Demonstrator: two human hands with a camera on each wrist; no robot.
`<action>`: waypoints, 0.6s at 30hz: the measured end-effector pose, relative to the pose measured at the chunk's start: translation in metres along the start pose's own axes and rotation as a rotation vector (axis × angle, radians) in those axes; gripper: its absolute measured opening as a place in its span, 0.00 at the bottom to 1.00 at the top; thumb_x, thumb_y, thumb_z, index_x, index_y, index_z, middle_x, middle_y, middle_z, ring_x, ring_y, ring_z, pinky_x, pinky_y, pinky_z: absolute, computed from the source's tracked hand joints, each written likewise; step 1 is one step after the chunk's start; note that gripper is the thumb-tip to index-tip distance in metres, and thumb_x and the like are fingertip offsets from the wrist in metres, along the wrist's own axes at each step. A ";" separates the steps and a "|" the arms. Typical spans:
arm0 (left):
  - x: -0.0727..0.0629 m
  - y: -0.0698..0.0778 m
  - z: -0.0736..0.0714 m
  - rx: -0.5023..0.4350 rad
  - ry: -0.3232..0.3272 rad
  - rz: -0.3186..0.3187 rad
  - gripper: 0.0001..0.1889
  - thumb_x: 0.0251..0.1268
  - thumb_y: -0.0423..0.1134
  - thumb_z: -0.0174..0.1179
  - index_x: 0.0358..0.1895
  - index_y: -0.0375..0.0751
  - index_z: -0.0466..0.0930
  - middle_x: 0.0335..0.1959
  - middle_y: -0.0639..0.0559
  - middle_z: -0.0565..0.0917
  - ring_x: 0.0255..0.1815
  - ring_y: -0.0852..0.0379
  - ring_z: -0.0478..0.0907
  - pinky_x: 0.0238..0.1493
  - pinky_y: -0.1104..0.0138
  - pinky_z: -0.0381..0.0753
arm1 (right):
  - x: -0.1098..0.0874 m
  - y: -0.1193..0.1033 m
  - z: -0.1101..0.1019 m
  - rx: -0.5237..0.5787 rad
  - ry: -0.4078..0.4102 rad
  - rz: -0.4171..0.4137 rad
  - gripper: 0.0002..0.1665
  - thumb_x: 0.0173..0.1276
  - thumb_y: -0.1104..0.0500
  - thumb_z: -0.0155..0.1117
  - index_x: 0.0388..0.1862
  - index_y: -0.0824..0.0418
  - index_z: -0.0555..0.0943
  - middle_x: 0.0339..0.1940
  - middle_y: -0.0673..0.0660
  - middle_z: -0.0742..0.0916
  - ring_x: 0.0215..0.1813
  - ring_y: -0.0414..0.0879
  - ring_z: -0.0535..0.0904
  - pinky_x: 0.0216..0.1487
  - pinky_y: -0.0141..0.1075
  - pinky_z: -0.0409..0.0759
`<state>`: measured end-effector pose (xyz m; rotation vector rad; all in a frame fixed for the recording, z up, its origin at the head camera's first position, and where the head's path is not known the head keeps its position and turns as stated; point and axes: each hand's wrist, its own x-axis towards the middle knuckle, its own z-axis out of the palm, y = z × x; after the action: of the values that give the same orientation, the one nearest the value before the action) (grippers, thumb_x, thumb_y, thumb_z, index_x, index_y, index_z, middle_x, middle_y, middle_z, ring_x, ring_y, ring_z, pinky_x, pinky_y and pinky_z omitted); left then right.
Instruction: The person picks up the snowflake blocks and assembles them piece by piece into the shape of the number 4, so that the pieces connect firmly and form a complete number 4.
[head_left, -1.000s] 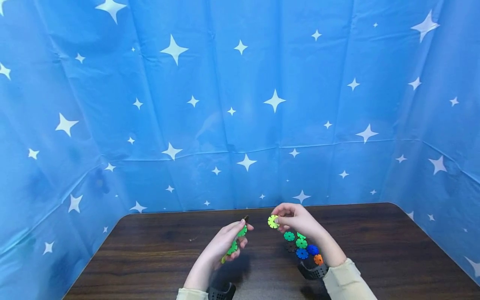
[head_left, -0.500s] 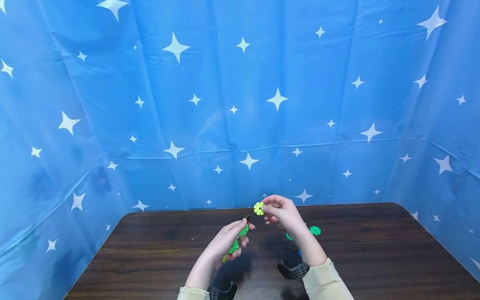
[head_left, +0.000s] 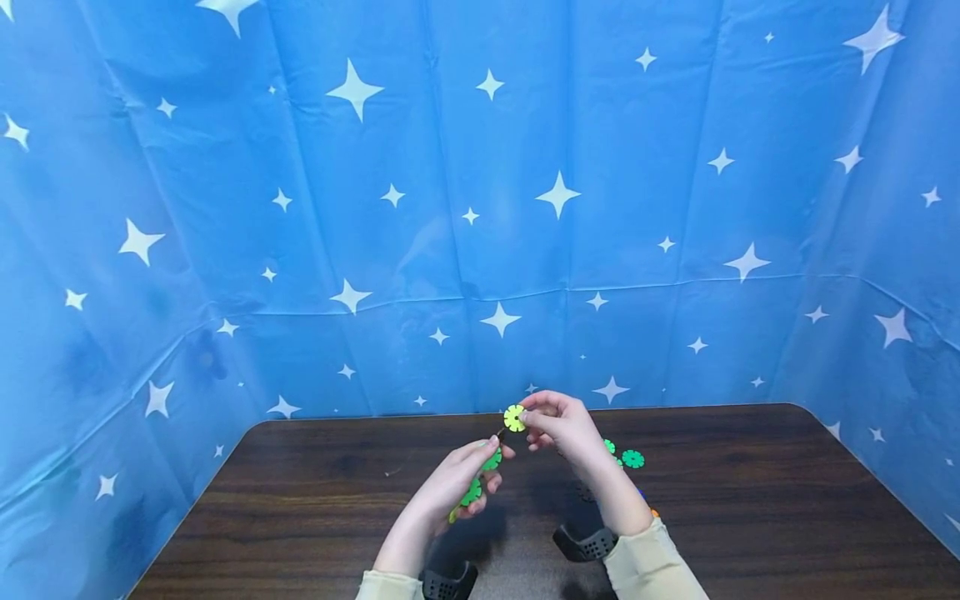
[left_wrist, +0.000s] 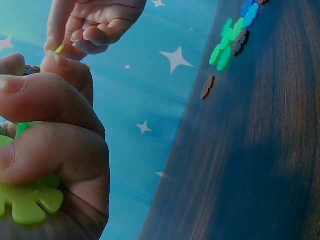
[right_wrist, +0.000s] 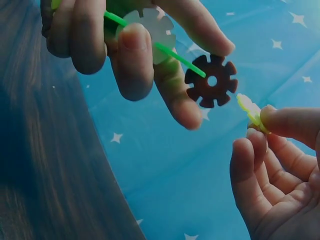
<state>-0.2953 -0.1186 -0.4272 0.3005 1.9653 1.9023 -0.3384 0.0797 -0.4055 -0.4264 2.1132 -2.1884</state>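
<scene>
My left hand (head_left: 452, 481) grips a chain of notched interlocking plastic discs. In the right wrist view the chain runs through green edge-on discs and a whitish disc (right_wrist: 162, 31) to a brown disc (right_wrist: 220, 95) at its end. A yellow-green disc (left_wrist: 30, 205) of the chain shows under the fingers in the left wrist view. Between thumb and fingertips my right hand (head_left: 564, 429) pinches a yellow disc (head_left: 513, 417). Its edge stands very close to the brown disc's rim; the right wrist view shows a narrow gap.
Loose discs lie on the dark wooden table (head_left: 300, 500), partly hidden by the right forearm: a green disc (head_left: 633, 459), a brown disc (left_wrist: 207, 88), several more green, blue and orange ones. A blue star-patterned curtain (head_left: 420, 208) hangs behind the table.
My right hand has moved left with the yellow disc, up to the brown end of the chain. The left hand stays nearly in place, still gripping the chain.
</scene>
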 end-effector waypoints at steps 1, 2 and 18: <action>0.000 0.000 0.000 -0.003 0.000 -0.001 0.30 0.74 0.60 0.44 0.59 0.35 0.71 0.22 0.54 0.71 0.09 0.64 0.61 0.09 0.73 0.57 | 0.000 0.000 0.001 0.000 -0.001 0.001 0.14 0.65 0.66 0.63 0.48 0.72 0.78 0.30 0.54 0.84 0.25 0.44 0.77 0.29 0.36 0.81; 0.000 0.000 0.000 -0.004 -0.001 -0.001 0.30 0.74 0.60 0.45 0.59 0.35 0.71 0.22 0.54 0.71 0.09 0.64 0.61 0.09 0.73 0.57 | 0.000 0.000 0.002 0.002 -0.003 0.002 0.14 0.64 0.66 0.63 0.47 0.72 0.78 0.30 0.54 0.85 0.25 0.44 0.77 0.28 0.36 0.81; -0.003 0.000 0.002 -0.001 0.037 -0.001 0.33 0.69 0.64 0.50 0.58 0.36 0.72 0.20 0.56 0.64 0.10 0.64 0.54 0.10 0.73 0.54 | -0.002 0.002 0.011 -0.016 -0.010 0.020 0.14 0.65 0.68 0.64 0.46 0.76 0.78 0.30 0.56 0.85 0.25 0.42 0.80 0.30 0.35 0.82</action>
<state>-0.2920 -0.1181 -0.4269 0.2660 1.9885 1.9214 -0.3337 0.0694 -0.4073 -0.4147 2.1219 -2.1558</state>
